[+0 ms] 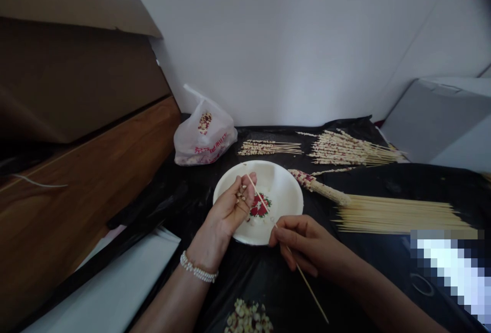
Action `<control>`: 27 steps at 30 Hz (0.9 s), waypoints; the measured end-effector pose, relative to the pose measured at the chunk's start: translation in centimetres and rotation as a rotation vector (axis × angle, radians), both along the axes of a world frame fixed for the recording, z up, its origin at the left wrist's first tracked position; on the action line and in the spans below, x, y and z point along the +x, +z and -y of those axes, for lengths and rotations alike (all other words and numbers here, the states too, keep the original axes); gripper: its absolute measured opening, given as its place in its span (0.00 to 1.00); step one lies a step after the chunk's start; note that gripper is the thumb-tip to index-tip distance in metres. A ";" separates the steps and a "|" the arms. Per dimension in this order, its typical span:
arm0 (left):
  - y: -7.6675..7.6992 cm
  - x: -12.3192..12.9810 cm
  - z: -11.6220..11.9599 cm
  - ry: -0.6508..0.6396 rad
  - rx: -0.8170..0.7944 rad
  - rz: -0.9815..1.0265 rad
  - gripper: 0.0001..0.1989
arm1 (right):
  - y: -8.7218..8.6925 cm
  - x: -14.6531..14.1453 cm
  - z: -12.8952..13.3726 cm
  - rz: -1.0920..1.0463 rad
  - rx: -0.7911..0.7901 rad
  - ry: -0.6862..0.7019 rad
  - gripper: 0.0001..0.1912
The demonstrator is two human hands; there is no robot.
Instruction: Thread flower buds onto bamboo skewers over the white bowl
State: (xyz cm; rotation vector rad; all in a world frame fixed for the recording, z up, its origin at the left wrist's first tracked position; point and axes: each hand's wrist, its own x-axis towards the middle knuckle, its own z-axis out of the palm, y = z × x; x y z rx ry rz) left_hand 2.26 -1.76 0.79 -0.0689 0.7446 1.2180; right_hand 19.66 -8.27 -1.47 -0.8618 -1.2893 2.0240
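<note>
My left hand (232,207) is cupped, palm up, over the white bowl (295,205), holding a few pale corn kernels (241,196). In my right hand (299,241), a thin bamboo skewer (313,294) is pinched between thumb and fingers. Its upper end reaches across the bowl to the fingertips of my left hand, and its lower end slants down toward me. Red and green printing shows on the bowl's bottom. Closer to me lies a heap of loose kernels (249,317).
Behind the bowl stand a plastic bag (205,136) and a small row of threaded skewers (264,147). A larger pile of threaded skewers (341,149) lies farther right. Beside the bowl are a partly stripped corn cob (326,190) and bare skewers (399,214), all on black plastic sheeting (184,195).
</note>
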 end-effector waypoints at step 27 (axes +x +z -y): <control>0.6 0.0 -0.1 0.041 0.004 -0.137 0.20 | -0.3 0.1 -0.1 -0.096 -0.051 0.065 0.14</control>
